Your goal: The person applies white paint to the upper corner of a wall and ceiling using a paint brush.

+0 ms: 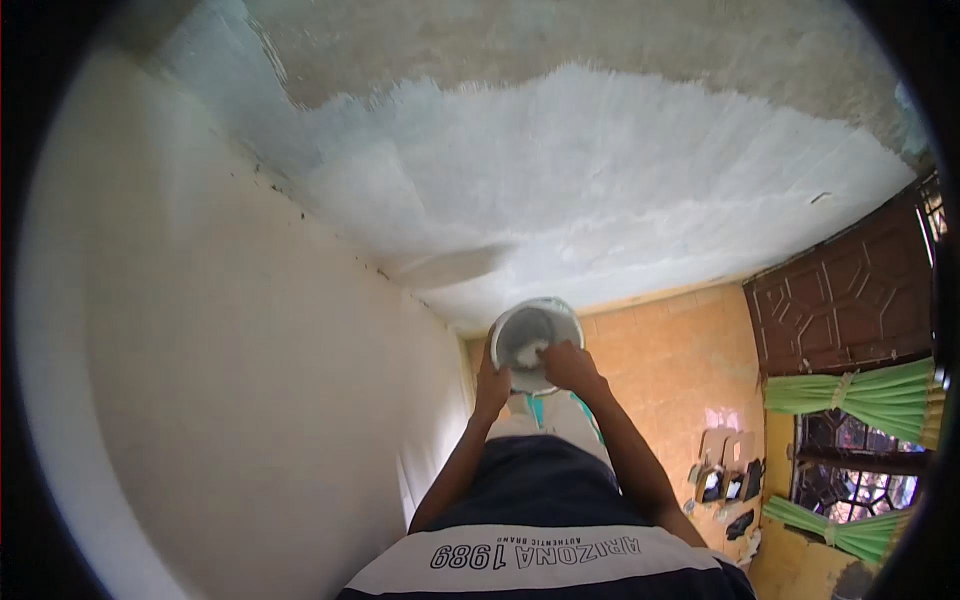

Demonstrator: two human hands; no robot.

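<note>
A round whitish bucket (pixel 503 333) is held in front of my body, its open top facing me. My left hand (pixel 491 382) grips the bucket's left side, with the fingers partly hidden along its outer wall. Over the right part of the rim, my right hand (pixel 568 366) reaches into the bucket, its fingers closed. Pale white material (pixel 530 352) shows inside near those fingers; whether the hand holds it or a tool cannot be made out.
Ahead is a wall with fresh white coating (pixel 600 150) below a grey band. A plain pale wall (pixel 250 350) stands close on the left. To the right are orange floor tiles (pixel 660 345), a brown door (pixel 840 300), green curtains (pixel 870 395) and small items on the floor.
</note>
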